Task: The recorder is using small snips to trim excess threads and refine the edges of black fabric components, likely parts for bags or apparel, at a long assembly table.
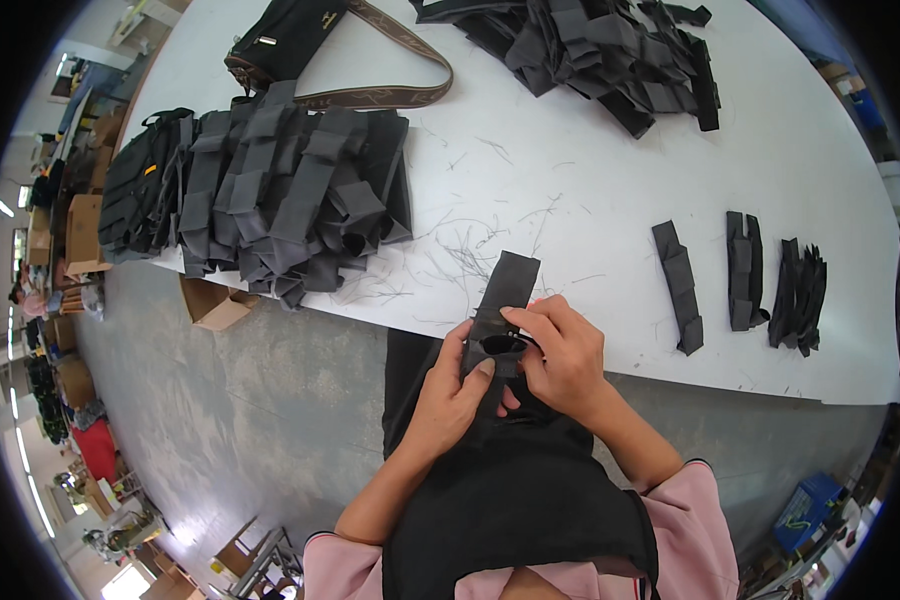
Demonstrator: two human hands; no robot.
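A black fabric strip (511,280) with folded loops stitched along it is between my hands, over the table's near edge. My left hand (438,402) is closed on its lower part, thumb in front. At a gaping loop, the fingers of my right hand (568,358) are bent against the strip's right side. A thin dark curved piece shows by those fingers; whether it is a tool or part of the strip, I cannot tell. Cut thread ends (470,250) lie scattered just beyond the strip.
On the white table (570,200), a large pile of looped black strips (290,190) lies left beside a black backpack (148,185). A black bag (288,40) with a brown strap is behind it. More strips lie far back (610,55) and at right (678,288).
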